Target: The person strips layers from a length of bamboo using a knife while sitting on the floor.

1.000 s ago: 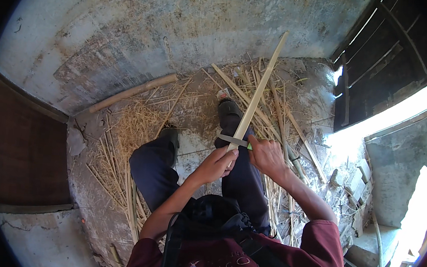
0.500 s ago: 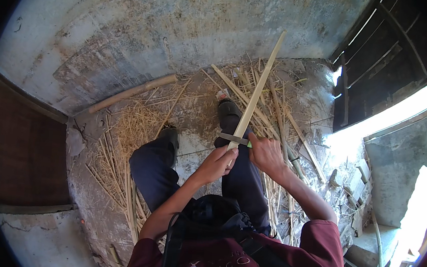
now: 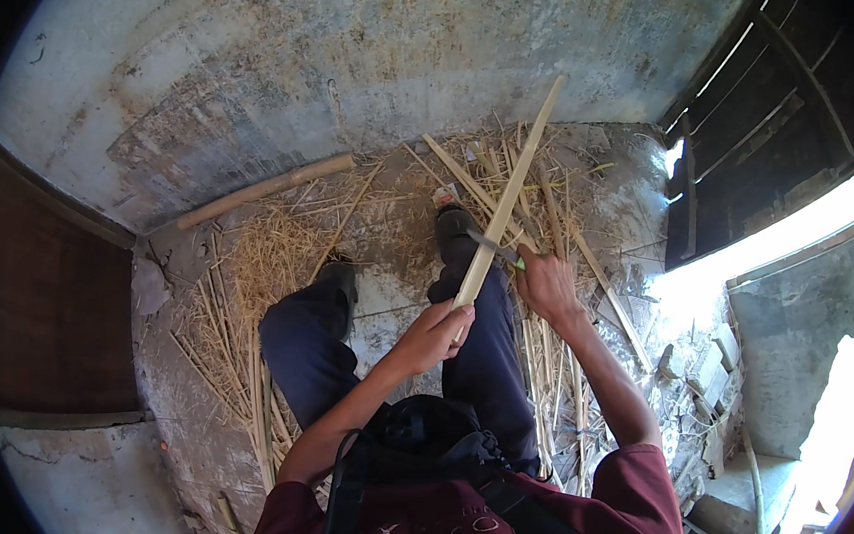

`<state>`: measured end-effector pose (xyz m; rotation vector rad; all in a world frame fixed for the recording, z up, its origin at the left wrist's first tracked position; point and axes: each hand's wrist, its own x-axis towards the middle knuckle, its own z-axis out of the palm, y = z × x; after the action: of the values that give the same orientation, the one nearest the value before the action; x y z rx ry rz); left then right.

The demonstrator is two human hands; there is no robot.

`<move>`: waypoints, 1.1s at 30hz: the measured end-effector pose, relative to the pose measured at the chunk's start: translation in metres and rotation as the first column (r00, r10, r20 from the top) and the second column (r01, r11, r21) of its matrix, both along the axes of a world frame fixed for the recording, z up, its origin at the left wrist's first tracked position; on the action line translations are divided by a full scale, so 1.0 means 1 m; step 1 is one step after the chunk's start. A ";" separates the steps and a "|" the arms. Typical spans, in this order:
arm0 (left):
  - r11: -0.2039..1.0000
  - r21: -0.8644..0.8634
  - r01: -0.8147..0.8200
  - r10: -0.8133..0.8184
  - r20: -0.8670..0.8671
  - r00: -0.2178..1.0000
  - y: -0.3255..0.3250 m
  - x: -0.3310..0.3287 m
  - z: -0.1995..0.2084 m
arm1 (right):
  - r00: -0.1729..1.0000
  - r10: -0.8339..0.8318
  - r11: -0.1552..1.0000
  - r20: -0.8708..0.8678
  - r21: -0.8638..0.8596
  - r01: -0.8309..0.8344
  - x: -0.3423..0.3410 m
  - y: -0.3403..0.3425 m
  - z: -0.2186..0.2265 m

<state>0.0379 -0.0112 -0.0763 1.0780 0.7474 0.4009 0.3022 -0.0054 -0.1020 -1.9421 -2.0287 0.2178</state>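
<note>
One knife (image 3: 504,253) farther up one strip (image 3: 513,190)

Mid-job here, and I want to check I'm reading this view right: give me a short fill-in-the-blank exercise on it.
1. The right hand holds the knife, its blade set ____ (across/along) the pale strip.
2. The left hand grips the strip at its ____ (near/far) end.
3. Of the two hands, the one nearer the strip's far tip is the ____.
4. Loose shavings lie on the ____.

Missing words: across; near; right; floor.
</note>
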 end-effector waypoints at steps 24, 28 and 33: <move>0.998 0.058 0.035 -0.032 -0.054 0.998 -0.002 -0.022 0.004 | 0.973 -0.231 0.973 -0.027 0.007 0.232 0.041 0.072 -0.058; 0.997 0.021 0.079 -0.079 -0.022 0.997 -0.001 -0.025 0.007 | 0.930 -0.366 0.894 -0.010 0.272 0.355 0.125 0.089 -0.110; 0.995 0.010 0.095 -0.095 -0.001 0.995 0.002 -0.024 -0.004 | 0.530 -0.282 0.934 -0.800 -0.104 0.341 0.114 0.075 -0.114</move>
<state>0.0136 -0.0093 -0.0803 1.1187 0.6920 0.3236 0.4167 0.0697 -0.2162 -1.6506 -1.0401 0.7787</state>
